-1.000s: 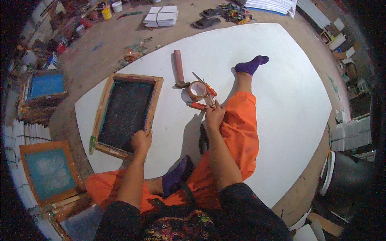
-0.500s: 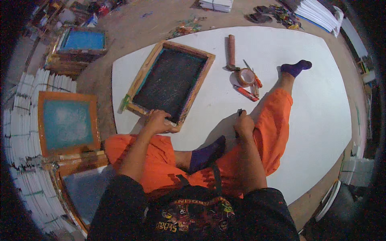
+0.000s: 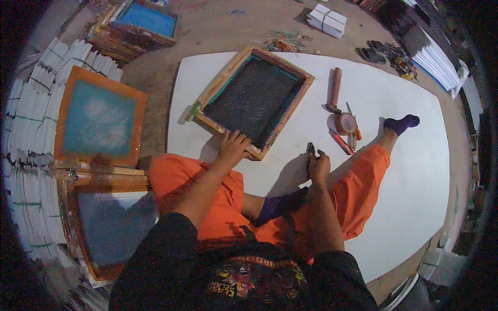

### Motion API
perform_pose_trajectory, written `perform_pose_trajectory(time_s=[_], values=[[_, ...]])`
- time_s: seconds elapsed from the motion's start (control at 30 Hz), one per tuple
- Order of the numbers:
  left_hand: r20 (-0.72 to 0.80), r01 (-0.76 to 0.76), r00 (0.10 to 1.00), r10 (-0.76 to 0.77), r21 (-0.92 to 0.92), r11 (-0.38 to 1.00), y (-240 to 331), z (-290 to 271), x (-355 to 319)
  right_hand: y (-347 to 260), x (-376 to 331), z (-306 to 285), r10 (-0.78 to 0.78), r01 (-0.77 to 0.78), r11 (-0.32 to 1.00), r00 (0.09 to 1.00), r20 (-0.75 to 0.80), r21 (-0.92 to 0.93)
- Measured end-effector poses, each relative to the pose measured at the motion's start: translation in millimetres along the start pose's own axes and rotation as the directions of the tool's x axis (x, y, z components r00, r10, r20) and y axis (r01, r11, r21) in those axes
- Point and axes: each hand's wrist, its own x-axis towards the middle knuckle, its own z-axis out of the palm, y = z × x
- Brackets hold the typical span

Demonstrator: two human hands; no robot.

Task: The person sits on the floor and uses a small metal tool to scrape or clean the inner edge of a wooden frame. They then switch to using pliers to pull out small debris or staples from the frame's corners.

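Observation:
A wooden-framed printing screen [image 3: 251, 98] with dark mesh lies at a slant on the white board [image 3: 404, 197]. My left hand [image 3: 233, 149] grips its near rail close to the right corner, fingers bent over the wood. Farther right, my right hand [image 3: 319, 167] is closed around a small dark tool [image 3: 310, 150] that points away from me. Its lower part is hidden by the hand, so its exact kind is unclear. The tool is apart from the screen, just above the board.
Beyond my right hand lie a tape roll [image 3: 345, 124], a red-handled cutter [image 3: 341, 142] and a brown stick-shaped tool [image 3: 335, 88]. More framed screens [image 3: 101, 122] and paper stacks [image 3: 31, 171] line the left. A tied paper bundle [image 3: 327, 20] sits on the far floor.
The whole view has shifted and tilted, so the board and its contents appear farther right. The fingers of my left hand now show more plainly over the rail. My right hand still holds the dark tool.

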Motion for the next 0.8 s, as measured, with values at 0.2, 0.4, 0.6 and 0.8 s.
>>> perform_pose_trajectory(time_s=[0.2, 0.4, 0.6, 0.8], values=[[0.014, 0.021, 1.000, -0.021, 0.007, 1.000, -10.5, 7.0, -7.3, -6.4, -4.5, -1.8, 0.164, -0.163, 0.986, 0.956, 0.244, -0.023], [0.077, 0.054, 0.995, -0.058, 0.054, 0.997, 0.6, 7.1, 4.5, 21.3, -0.1, 7.3, 0.226, -0.168, 0.963, 0.929, 0.294, -0.209], [-0.002, 0.143, 0.990, -0.143, 0.003, 0.990, 6.9, 30.6, 11.4, 42.3, 6.2, 21.3, 0.067, -0.102, 0.992, 0.927, 0.370, 0.077], [-0.041, 0.296, 0.955, -0.295, 0.036, 0.954, 15.2, 24.8, 8.5, -7.1, -4.5, -0.3, 0.038, -0.475, 0.704, 0.767, 0.640, 0.528]])
